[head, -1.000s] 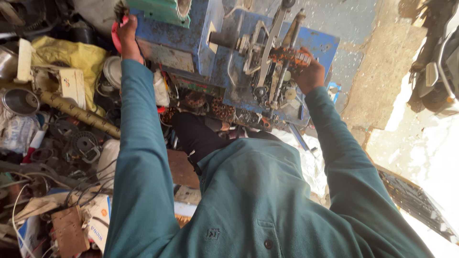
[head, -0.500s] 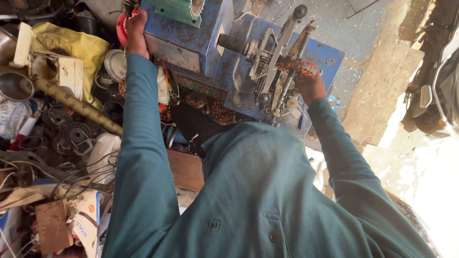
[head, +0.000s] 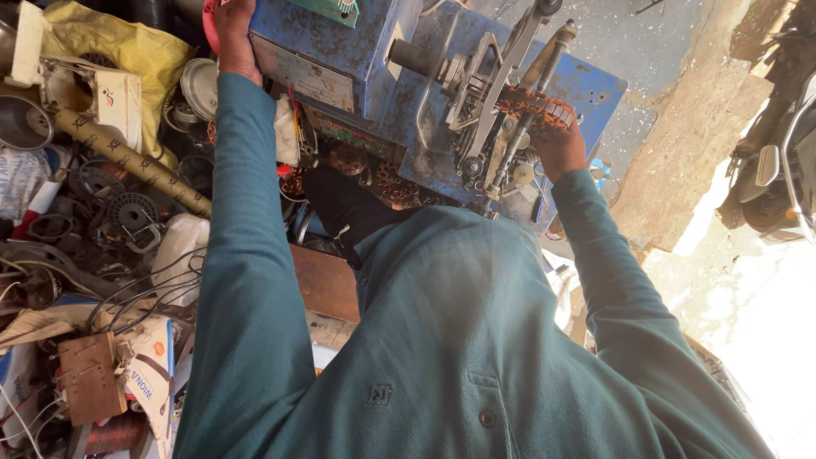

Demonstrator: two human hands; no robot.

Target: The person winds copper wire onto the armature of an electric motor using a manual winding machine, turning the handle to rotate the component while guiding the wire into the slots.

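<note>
A worn blue winding machine (head: 357,59) stands in front of me, with a dark shaft, metal arms and a threaded rod on its face. My right hand (head: 559,146) is closed around a ring-shaped stator with copper windings (head: 535,106) mounted on the machine's right side. My left hand (head: 234,38) reaches up to the machine's left top corner and grips a red handle (head: 209,24), mostly hidden by the fingers and the frame edge. Both arms wear teal sleeves.
Clutter lies at the left: a yellow bag (head: 127,47), a brown cardboard tube (head: 127,161), black wound parts (head: 127,212), wires, boxes and a metal bowl (head: 21,123). Copper-wound stators (head: 395,183) lie under the machine. A rough concrete ledge (head: 680,144) and a parked scooter (head: 778,161) are at the right.
The view has shifted slightly, so the machine sits higher in the picture. My left hand stays on the red handle and my right hand stays on the stator.
</note>
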